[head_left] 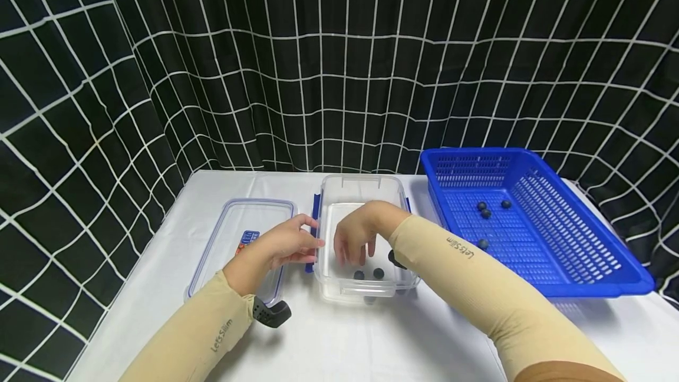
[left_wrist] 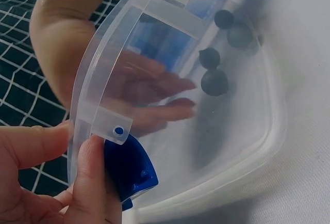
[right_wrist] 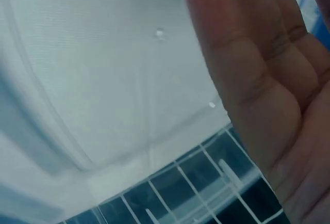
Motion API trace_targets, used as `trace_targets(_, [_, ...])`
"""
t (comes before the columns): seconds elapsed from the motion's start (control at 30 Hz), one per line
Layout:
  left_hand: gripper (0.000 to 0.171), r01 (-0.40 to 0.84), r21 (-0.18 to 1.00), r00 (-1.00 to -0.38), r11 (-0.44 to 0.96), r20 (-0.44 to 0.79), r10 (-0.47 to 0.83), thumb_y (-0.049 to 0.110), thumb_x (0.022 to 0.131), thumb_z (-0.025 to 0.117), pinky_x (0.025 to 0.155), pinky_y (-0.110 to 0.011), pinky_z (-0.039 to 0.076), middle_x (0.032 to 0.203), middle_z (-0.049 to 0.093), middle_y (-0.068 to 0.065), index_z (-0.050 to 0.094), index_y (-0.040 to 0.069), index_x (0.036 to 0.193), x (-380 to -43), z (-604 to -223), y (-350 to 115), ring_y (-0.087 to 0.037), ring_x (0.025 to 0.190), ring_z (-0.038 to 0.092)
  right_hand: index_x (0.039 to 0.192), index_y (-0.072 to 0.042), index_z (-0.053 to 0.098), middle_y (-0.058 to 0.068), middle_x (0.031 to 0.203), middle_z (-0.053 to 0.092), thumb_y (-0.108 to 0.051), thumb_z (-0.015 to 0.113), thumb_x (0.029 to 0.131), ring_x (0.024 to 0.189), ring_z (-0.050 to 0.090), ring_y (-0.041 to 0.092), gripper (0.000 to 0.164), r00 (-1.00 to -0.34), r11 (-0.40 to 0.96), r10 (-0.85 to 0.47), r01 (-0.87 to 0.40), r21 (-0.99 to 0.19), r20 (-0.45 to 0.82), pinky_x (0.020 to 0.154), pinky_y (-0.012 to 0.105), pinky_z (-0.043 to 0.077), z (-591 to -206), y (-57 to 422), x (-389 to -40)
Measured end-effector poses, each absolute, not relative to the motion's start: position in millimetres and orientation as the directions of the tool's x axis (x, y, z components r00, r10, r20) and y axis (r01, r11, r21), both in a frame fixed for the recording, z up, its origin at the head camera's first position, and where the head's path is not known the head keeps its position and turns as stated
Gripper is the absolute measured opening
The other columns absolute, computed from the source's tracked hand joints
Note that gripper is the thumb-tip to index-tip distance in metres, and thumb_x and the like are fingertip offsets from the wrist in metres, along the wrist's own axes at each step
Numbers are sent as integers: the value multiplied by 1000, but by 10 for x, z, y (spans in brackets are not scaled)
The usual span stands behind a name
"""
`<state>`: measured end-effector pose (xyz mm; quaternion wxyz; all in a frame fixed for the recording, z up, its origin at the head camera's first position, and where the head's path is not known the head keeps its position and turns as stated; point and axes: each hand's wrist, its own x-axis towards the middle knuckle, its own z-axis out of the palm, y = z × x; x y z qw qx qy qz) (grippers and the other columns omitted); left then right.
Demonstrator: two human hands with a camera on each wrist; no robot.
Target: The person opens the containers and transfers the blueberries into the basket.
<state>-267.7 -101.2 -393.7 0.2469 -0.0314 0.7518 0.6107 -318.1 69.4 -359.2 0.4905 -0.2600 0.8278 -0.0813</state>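
1 box (head_left: 366,291): left hand (head_left: 290,240) grips, right hand (head_left: 365,229) inside.

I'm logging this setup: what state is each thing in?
Clear container: open, upright
Lid: off, flat beside the container
Left latch: unfastened
Blue basket: open, upright
Dark balls: loose in container and basket
Left grip: holding the container's left edge
Right grip: inside the container, nothing visibly held

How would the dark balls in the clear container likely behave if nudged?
The dark balls would probably roll, looking round and lying loose. The clear container should likely keep them in, its walls standing higher than they do. They're probably light, being small, though their material is unclear.
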Motion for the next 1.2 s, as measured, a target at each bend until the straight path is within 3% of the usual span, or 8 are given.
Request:
trace_targets(0.3, [46, -337, 909, -877, 246, -399, 269, 2, 81, 65, 67, -29, 57, 90, 53, -11, 41, 8, 120, -2686, -3964, -1026, -18, 69, 58, 95, -9, 67, 6, 92, 66, 5, 56, 82, 85, 65, 25, 22, -290, 901, -403, -290, -321, -868, 87, 44, 51, -3771, 701, -3156])
trace_targets(0.47, [46, -335, 910, -879, 246, -396, 267, 3, 81, 66, 67, -28, 57, 89, 54, -11, 42, 9, 119, -2692, -3973, -1026, -17, 69, 58, 90, -5, 67, 10, 87, 68, 7, 57, 81, 84, 66, 24, 19, -288, 909, -395, -262, -325, -873, 84, 38, 53, -3802, 697, -3149])
trace_targets(0.67, [46, -340, 904, -878, 258, -404, 258, 4, 81, 66, 67, -28, 57, 92, 54, -11, 42, 9, 120, -2697, -3966, -1025, -17, 69, 59, 88, 0, 69, 9, 83, 68, 10, 59, 78, 76, 66, 21, 17, -329, 872, -486, -248, -423, -810, 82, 35, 54, -3765, 735, -3182])
trace_targets(0.8, [46, -342, 905, -877, 255, -404, 260, 4, 81, 66, 68, -29, 57, 91, 53, -12, 42, 9, 120, -2689, -3954, -1028, -17, 69, 59, 86, -1, 69, 7, 79, 68, 10, 62, 75, 70, 64, 15, 17, -375, 812, -582, -305, -497, -721, 78, 32, 55, -3681, 771, -3212])
trace_targets(0.93, [46, -340, 906, -876, 251, -402, 265, 4, 81, 66, 68, -29, 57, 91, 53, -12, 41, 9, 120, -2691, -3952, -1030, -18, 69, 59, 86, -4, 68, 4, 79, 67, 8, 62, 76, 71, 64, 14, 17, -419, 771, -637, -350, -533, -647, 76, 31, 56, -3589, 818, -3250])
trace_targets(1.2, [46, -341, 906, -878, 250, -403, 260, 4, 81, 66, 69, -29, 57, 93, 53, -13, 42, 10, 120, -2693, -3971, -1021, -18, 72, 60, 86, -5, 66, 5, 83, 66, 7, 61, 79, 75, 65, 18, 14, -475, 723, -682, -321, -611, -557, 75, 28, 56, -3418, 992, -3313])
